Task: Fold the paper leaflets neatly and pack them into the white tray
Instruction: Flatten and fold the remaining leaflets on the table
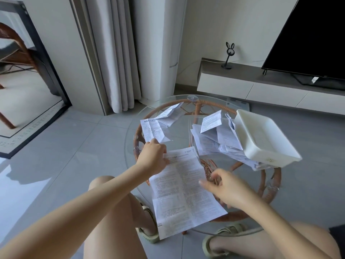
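On the glass tabletop (178,136) 1 leaflet (184,191) lies unfolded at the near middle, the left hand (153,158) pinching its far-left corner and the right hand (225,186) loosely curled, empty, over its right edge, so the folding seems only to begin and next needs the edges matched evenly, with the white tray (268,156) at the far right.

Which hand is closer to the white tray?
Right. The right hand is below and left of the tray; the left hand is much farther left, holding the leaflet by its top edge.
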Demonstrator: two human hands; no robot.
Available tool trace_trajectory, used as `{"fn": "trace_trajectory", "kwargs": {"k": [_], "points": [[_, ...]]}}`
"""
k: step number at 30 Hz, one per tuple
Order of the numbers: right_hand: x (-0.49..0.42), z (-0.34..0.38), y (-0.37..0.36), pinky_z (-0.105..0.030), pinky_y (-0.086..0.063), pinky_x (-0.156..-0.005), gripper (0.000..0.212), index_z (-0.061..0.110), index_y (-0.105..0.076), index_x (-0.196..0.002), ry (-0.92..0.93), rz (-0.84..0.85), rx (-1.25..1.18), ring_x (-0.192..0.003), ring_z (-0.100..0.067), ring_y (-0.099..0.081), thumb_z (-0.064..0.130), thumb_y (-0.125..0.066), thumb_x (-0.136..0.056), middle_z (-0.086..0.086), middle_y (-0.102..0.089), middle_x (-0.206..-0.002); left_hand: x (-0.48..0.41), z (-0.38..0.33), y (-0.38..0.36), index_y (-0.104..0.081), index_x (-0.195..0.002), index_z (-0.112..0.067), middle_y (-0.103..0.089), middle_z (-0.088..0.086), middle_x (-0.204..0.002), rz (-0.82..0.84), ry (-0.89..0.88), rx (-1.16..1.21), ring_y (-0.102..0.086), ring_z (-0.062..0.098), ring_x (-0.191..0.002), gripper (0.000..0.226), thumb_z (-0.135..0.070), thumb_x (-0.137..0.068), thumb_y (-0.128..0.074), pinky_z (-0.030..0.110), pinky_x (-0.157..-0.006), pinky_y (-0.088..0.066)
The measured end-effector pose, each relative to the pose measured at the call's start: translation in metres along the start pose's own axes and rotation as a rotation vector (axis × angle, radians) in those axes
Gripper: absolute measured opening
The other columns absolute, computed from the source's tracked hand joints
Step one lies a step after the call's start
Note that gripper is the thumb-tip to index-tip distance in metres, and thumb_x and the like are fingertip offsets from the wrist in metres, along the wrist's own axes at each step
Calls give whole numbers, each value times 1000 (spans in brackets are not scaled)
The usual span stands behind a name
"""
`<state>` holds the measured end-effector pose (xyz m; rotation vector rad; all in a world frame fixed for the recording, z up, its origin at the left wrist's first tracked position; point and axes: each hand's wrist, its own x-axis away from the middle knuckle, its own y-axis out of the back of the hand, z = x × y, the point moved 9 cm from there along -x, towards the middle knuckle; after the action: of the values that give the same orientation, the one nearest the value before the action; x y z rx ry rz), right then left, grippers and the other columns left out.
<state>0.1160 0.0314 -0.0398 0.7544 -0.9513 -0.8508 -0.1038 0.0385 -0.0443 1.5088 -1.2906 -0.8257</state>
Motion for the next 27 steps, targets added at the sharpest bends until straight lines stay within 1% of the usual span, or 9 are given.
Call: {"fn": "trace_trajectory", "kwargs": {"k": [2,4,8,11,16,20,22,25,27], "points": [[9,-11,-13,-21,-41,-43,65,26,-45,-124,-18,96,-89,-48,-8,-56,65,-62,-76,10,-54,-83,0,0,-2,-60,-111,-9,-53,11,-117,31,17,2,-50,25,-90,31,-31,-90,-65,28,-72,-36],[13,-15,-20,-16,-37,-40,73,27,-39,-135,-1,135,-179,-47,-3,-50,49,-74,-75,11,-50,-84,1,0,-3,-59,-105,-8,-59,10,-111,45,26,-8,-50,24,-87,26,-30,-91,-63,29,-70,-38],[17,-29,-28,-14,-37,-45,82,22,-37,-141,-33,99,-457,-53,-4,-52,8,-79,-72,-1,-61,-75,3,-6,3,-61,-111,-13,-55,6,-120,-36,-24,-98,-50,25,-106,31,-35,-90,-64,31,-82,-39],[21,-37,-31,-19,-40,-50,73,18,-45,-136,-77,58,-603,-53,-7,-52,-5,-74,-73,-2,-62,-72,5,-8,2,-62,-114,-10,-51,7,-127,-26,-40,-68,-46,26,-114,34,-34,-89,-65,30,-90,-36],[19,-39,-13,-23,-44,-70,46,13,-59,-123,-22,-23,-429,-68,-8,-57,-2,-67,-80,7,-61,-71,8,-8,1,-61,-111,-7,-51,10,-114,33,13,-7,-49,23,-93,31,-29,-89,-66,27,-74,-35],[13,-40,-1,-24,-40,-61,11,1,-69,-86,-30,45,-269,-66,-15,-52,-2,-60,-82,-1,-57,-70,14,-10,-1,-56,-90,-10,-55,4,-93,47,50,3,-47,18,-82,18,-25,-90,-64,27,-71,-33],[10,-42,3,-22,-32,-50,7,-8,-63,-75,-30,52,-253,-60,-18,-44,-5,-57,-78,-7,-47,-65,18,-13,2,-60,-96,-9,-55,5,-96,2,41,-18,-48,19,-85,20,-27,-90,-65,27,-72,-33],[8,-48,12,-25,-29,-51,13,0,-62,-68,-17,-7,-270,-58,-16,-42,1,-58,-80,-5,-46,-63,22,-13,0,-64,-103,-9,-56,8,-108,-77,21,-25,-53,25,-99,29,-33,-86,-68,31,-79,-39],[9,-57,20,-27,-26,-52,25,10,-51,-58,-27,-49,-280,-55,-14,-39,7,-58,-83,-4,-42,-60,25,-12,-1,-65,-100,-9,-56,8,-109,-104,20,18,-52,26,-102,30,-34,-84,-71,30,-82,-39]]}}
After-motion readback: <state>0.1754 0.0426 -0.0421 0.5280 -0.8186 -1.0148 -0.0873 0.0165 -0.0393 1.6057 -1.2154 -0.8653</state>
